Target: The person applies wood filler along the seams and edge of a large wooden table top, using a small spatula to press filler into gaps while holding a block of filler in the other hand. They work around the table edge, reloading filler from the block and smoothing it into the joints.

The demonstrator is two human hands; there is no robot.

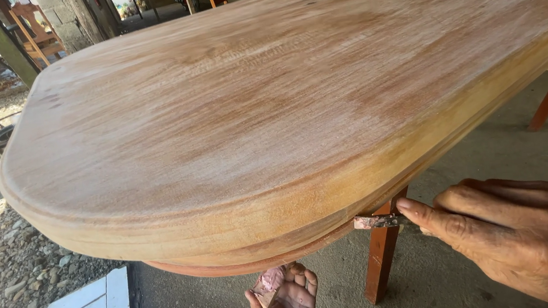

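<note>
**Blade at the rounded edge**

Head view: the right hand [518,243] pinches a small flat blade [374,221], long axis level, tip pointing left under the surface [268,106] rim. The left hand [288,304], lower and nearer, cups what may be pinkish filler [269,282].

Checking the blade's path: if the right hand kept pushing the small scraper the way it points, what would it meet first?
The right hand points its small flat scraper leftward along the tabletop's moulded lower edge. It would likely meet that edge first; it looks to be already touching, though depth is unclear.
</note>
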